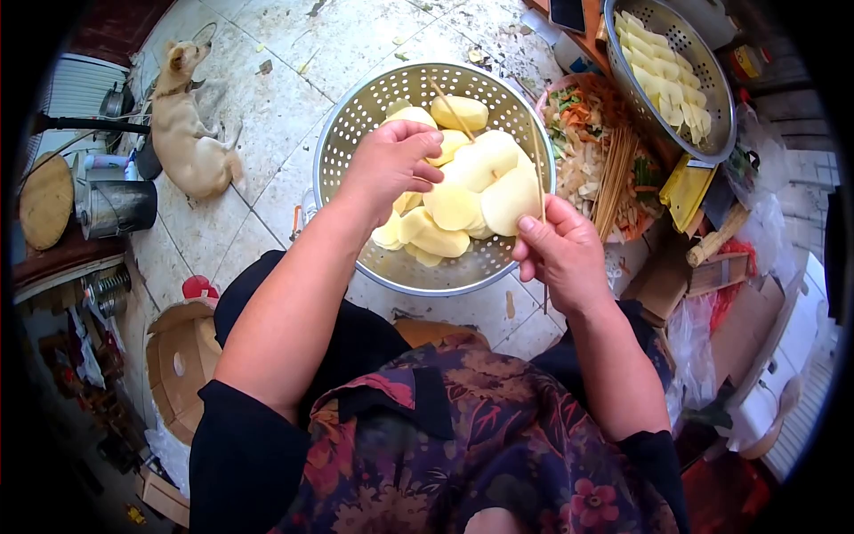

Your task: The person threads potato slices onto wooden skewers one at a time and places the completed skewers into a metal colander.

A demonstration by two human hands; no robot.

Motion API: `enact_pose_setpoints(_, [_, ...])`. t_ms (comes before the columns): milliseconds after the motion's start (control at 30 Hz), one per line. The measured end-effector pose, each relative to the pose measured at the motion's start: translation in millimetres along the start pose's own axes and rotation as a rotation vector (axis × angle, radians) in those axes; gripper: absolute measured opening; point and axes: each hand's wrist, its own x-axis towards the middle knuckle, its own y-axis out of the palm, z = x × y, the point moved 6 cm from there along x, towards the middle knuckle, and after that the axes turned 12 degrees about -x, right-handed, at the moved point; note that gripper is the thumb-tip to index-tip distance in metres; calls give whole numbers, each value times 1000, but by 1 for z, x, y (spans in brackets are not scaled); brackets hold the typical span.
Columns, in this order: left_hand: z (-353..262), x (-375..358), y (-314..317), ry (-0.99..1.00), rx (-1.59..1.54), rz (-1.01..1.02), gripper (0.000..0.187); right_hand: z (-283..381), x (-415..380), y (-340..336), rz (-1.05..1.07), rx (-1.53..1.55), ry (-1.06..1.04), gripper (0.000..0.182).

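Floral fabric (427, 463) lies nearest the camera, and past it 2 bare forearms reach over a perforated metal colander (445, 279). The right hand (565, 254) has its grip closed on a thin potato slice (510, 205), thumb on the face, with a wooden skewer (543, 285) running upright beside the thumb. Left of that grip, the left hand (396, 165) hangs over the colander with fingers bent and apart; I cannot tell whether it pinches anything underneath.

Loose potato slices (436, 240) lie in the colander between and below the 2 hands. Just ahead of the left grip is 1 peeled potato (460, 112), with a thin stick (452, 105) slanting across it. To the right of the right grip sits a bundle of skewers (616, 182) beside vegetable scraps (578, 125); farther ahead, another colander (722, 98) holds rows of overlapping slices (663, 76).

The step in hand looks like lining up slice and skewer. A further push would call for keeping the slice flat, the skewer steady, and fingertips off its point.
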Motion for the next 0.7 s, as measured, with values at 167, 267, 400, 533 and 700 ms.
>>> enact_pose_setpoints(167, [21,9,6,189,928,-45,40,4,-3,-2,-8,13,-4,22])
enact_pose_setpoints(267, [36,7,18,218,1172,24,38,6,-5,-2,-3,-3,-8,22])
enact_pose_setpoints(400, [50,22,16,275,1111,59,30,7,-7,-3,12,-10,-19,21])
enact_pose_setpoints(533, [36,14,24,314,1152,55,20,8,-9,-3,4,-17,-18,20])
enact_pose_setpoints(700, [29,4,29,521,1240,41,15,7,-6,-2,0,-42,-16,21])
